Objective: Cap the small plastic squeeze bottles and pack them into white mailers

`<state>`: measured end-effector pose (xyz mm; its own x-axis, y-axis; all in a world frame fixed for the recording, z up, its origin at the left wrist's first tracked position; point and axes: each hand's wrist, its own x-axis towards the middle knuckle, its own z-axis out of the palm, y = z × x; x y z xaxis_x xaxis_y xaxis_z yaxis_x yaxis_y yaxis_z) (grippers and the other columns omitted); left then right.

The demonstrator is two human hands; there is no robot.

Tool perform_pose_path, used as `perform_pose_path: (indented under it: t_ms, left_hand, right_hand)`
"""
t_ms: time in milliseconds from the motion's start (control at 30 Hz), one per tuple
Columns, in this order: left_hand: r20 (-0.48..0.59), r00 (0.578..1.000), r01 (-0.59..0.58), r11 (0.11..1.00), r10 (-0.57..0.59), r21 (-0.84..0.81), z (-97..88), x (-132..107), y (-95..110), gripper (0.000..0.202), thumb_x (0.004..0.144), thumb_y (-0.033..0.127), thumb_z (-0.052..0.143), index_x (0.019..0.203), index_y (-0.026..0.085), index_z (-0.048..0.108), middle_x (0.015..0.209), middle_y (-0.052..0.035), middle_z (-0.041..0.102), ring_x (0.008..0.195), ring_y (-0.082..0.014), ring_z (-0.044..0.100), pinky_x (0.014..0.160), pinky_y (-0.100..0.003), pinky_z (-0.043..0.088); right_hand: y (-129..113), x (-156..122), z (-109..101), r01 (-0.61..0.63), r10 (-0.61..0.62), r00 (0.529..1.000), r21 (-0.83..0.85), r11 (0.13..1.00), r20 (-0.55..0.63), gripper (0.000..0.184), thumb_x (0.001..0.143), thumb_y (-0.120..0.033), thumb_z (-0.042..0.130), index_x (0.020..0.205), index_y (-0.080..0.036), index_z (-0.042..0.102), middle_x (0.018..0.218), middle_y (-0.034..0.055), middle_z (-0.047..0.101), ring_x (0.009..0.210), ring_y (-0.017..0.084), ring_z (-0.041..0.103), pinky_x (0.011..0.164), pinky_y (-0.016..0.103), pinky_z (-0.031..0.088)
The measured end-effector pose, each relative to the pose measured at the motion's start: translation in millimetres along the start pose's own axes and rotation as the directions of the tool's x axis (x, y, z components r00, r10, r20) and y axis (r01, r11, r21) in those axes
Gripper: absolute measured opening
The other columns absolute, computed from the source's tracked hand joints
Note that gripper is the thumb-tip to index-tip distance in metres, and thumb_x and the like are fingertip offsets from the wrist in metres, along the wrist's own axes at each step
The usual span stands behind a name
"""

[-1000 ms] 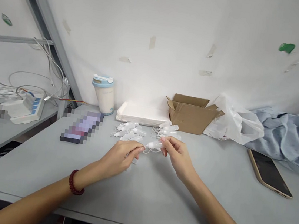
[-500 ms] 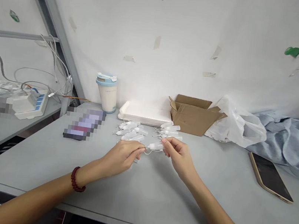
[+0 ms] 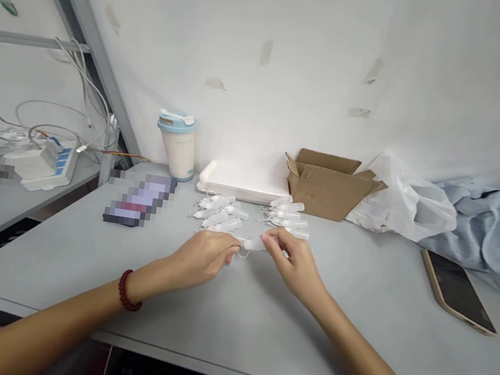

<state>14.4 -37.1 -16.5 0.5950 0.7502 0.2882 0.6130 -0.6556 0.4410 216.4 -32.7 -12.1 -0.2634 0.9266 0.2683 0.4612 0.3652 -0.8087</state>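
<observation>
Just above the middle of the grey worktop [image 3: 233, 329], the left hand [image 3: 204, 256] and the right hand [image 3: 295, 263] meet over a small white tube [image 3: 254, 245], which lies nearly level between them. The left hand's fingers are closed in a pinch on the tube's 9 o'clock end, where a thin loop hangs down. The right hand's thumb and forefinger are pinched on its 3 o'clock end, the other fingers curled loosely. A red bead bracelet [image 3: 125, 289] sits on the left wrist. At 12 o'clock from the hands lie two loose heaps of like tubes, one heap [image 3: 218, 214] towards 11 and the other heap [image 3: 287, 214] towards 1. Beyond them, along the wall, stand a lidded cup [image 3: 176, 146], a stack of white foam trays [image 3: 241, 183], an open cardboard box [image 3: 329, 187] and a plastic bag [image 3: 410, 202]. A phone [image 3: 457, 290] lies face up at 3 o'clock, near a blue cloth [image 3: 493, 227].
</observation>
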Motion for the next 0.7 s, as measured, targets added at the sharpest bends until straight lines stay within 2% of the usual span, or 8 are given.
perform_pose_path:
  t_ms: [167,300,367,467,567,700]
  left_hand:
    - [0.021,1.000,-0.005,1.000,0.005,0.023,-1.4,-0.1,1.6,0.027,0.089,0.013,0.034,0.072,0.016,0.054,0.067,-0.0018,0.059,0.061,-0.0137,0.053,0.063,-0.025,0.040]
    - [-0.006,1.000,-0.003,1.000,0.003,0.025,-2.8,0.0,2.9,0.027,0.089,0.013,0.034,0.073,0.015,0.056,0.067,-0.0025,0.059,0.060,-0.0133,0.053,0.060,-0.024,0.040]
    - [-0.038,0.999,0.005,1.000,-0.004,0.022,-3.1,0.6,4.3,0.025,0.090,0.016,0.036,0.080,0.015,0.059,0.069,-0.0024,0.060,0.061,-0.0132,0.053,0.060,-0.024,0.040]
    - [-0.067,0.996,0.054,0.998,-0.055,-0.013,-2.5,1.5,6.9,0.019,0.090,0.023,0.043,0.099,0.015,0.058,0.068,-0.0004,0.062,0.059,-0.0126,0.054,0.060,-0.024,0.040]
    - [-0.077,0.991,0.101,0.993,-0.106,-0.066,-1.9,1.7,8.4,0.025,0.089,0.027,0.047,0.110,0.016,0.055,0.066,0.0020,0.061,0.057,-0.0113,0.054,0.057,-0.022,0.040]
    - [-0.133,0.985,0.095,0.992,-0.106,-0.087,-2.7,1.7,9.0,0.020,0.092,0.023,0.040,0.098,0.016,0.057,0.066,0.0020,0.060,0.058,-0.0105,0.054,0.056,-0.021,0.039]
  right_hand:
    - [5.3,-2.7,5.5,-0.033,0.033,0.999,0.028,0.999,0.019,0.032,0.088,-0.043,0.041,0.075,-0.018,0.058,0.056,-0.0030,0.040,0.051,0.011,0.034,0.050,0.026,0.026]
    - [4.7,-2.4,6.0,-0.030,0.028,0.999,0.072,0.997,0.040,0.034,0.089,-0.043,0.040,0.068,-0.019,0.052,0.056,-0.0031,0.038,0.053,0.011,0.034,0.051,0.026,0.026]
    - [2.3,-1.1,3.5,-0.016,0.014,1.000,0.092,0.996,0.026,0.035,0.089,-0.044,0.041,0.065,-0.019,0.049,0.058,-0.0029,0.038,0.055,0.011,0.035,0.052,0.025,0.027]
    - [-1.3,0.7,-1.9,-0.028,0.029,1.000,0.121,0.992,-0.006,0.035,0.089,-0.044,0.040,0.067,-0.019,0.050,0.059,-0.0028,0.039,0.055,0.011,0.034,0.052,0.025,0.027]
    - [-2.2,1.2,-5.9,-0.046,0.050,0.999,0.144,0.989,-0.020,0.036,0.090,-0.045,0.039,0.067,-0.019,0.049,0.059,-0.0031,0.037,0.054,0.010,0.033,0.051,0.025,0.026]
    - [-0.5,1.1,-6.1,-0.041,0.045,0.999,0.161,0.986,-0.024,0.036,0.090,-0.045,0.039,0.066,-0.018,0.047,0.059,-0.0036,0.035,0.055,0.010,0.032,0.051,0.025,0.025]
